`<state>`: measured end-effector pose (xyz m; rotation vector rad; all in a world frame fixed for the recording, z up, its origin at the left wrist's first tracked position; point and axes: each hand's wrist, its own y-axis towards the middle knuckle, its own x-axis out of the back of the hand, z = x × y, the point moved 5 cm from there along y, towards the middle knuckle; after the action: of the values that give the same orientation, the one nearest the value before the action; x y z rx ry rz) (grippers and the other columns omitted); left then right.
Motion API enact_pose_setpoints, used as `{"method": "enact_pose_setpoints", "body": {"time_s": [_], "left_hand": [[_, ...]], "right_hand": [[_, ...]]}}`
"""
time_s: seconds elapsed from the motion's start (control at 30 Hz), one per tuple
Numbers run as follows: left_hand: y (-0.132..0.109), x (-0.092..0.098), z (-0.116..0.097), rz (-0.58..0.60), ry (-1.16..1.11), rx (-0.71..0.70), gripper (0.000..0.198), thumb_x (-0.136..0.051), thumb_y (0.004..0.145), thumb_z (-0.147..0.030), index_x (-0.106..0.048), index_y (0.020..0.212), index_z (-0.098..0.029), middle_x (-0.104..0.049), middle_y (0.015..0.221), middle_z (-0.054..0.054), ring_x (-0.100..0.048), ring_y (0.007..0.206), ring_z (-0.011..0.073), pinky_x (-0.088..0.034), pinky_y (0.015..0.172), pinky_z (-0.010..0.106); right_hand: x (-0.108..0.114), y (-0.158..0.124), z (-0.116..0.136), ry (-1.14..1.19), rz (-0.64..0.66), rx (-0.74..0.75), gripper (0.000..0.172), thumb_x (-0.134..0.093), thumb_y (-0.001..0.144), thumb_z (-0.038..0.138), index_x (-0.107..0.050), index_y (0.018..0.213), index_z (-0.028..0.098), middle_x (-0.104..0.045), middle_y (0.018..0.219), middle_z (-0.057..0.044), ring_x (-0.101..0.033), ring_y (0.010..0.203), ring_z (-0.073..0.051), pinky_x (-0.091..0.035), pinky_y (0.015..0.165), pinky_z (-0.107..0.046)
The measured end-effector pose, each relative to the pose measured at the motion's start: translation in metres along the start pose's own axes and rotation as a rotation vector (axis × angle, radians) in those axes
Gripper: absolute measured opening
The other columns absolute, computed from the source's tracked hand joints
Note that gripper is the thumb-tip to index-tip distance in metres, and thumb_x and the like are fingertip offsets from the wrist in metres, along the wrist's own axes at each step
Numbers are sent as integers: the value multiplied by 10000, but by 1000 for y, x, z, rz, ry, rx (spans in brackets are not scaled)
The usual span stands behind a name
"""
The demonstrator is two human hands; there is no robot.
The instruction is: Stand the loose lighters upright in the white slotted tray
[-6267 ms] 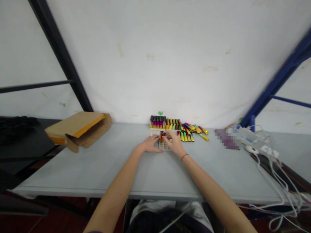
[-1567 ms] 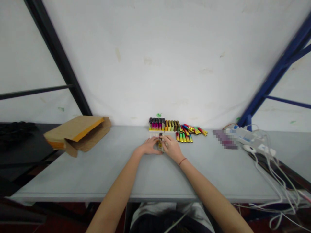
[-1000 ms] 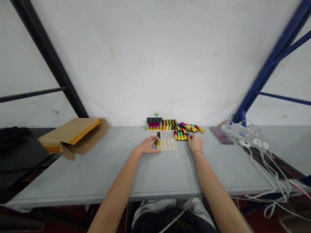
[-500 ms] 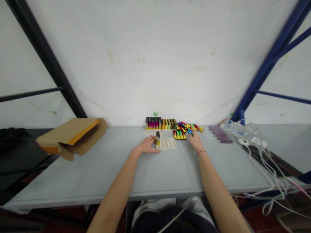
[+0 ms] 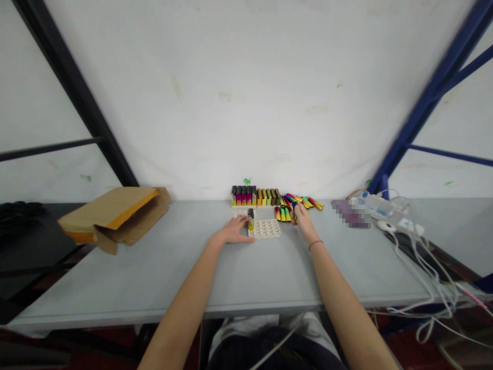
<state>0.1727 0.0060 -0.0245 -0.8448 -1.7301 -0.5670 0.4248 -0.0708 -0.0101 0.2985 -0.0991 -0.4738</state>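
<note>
A white tray with round holes lies on the grey table. One lighter stands upright at the tray's left end. My left hand rests flat beside the tray's left edge, fingers touching it. My right hand is closed round a lighter at the loose pile of coloured lighters right of the tray. Behind the tray, a row of lighters stands upright in another holder against the wall.
An open cardboard box lies on its side at the table's left. At the right are a blurred purple item, a power strip and several white cables hanging over the edge. Black and blue frame bars flank the wall.
Both hands were at the tray; my right hand then went right to the loose pile, took a lighter and now draws back slightly toward the tray. My left hand stayed put.
</note>
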Motion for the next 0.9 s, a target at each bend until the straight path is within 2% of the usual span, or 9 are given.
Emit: {"method": "enact_pose_setpoints", "body": {"time_s": [0.17,0.3,0.43,0.67,0.8,0.9], "left_hand": [[0,0,0,-5,11,-9,830,-643,718,-657,-418,1349,-167,-329,1473,139,-258,1383,303,-171,1135,387],[0,0,0,-1,8,0,833,-639,720,-656,-408,1357,-172,-325,1477,138,-263,1380,307,-175,1133,394],[-1,1,-1,6,-3,11,836,-644,715,-652,-403,1362,-180,-310,1489,133,-248,1388,309,-170,1134,395],[0,-1,1,11,-6,20,846,-645,714,-654,-392,1369,-182,-295,1497,134,-216,1401,312,-149,1140,401],[0,-2,2,4,-15,15,844,-648,711,-658,-400,1363,-182,-292,1499,129,-216,1401,314,-155,1139,393],[1,-1,2,-2,-7,5,820,-652,714,-645,-416,1347,-180,-310,1486,130,-238,1393,307,-156,1138,385]], "right_hand": [[-4,-3,-6,160,26,-294,566,-304,803,741,-442,640,216,-332,476,38,-277,377,-93,-210,378,-268],[-7,-6,-9,221,75,-375,601,-206,793,766,-349,552,234,-284,427,34,-206,352,-85,-132,359,-273],[-8,-11,-8,291,-1,-467,586,-207,816,725,-294,497,240,-183,388,51,-107,338,-75,-70,358,-269],[-9,-15,1,329,-95,-494,517,-243,871,583,-276,495,231,-169,372,53,-106,321,-74,-52,354,-253],[-7,-16,-3,276,-146,-499,527,-262,843,651,-300,520,235,-195,373,55,-121,325,-78,-64,344,-254],[-5,-13,-10,238,-130,-475,550,-233,809,723,-303,540,248,-206,379,52,-131,333,-89,-91,338,-266]]}}
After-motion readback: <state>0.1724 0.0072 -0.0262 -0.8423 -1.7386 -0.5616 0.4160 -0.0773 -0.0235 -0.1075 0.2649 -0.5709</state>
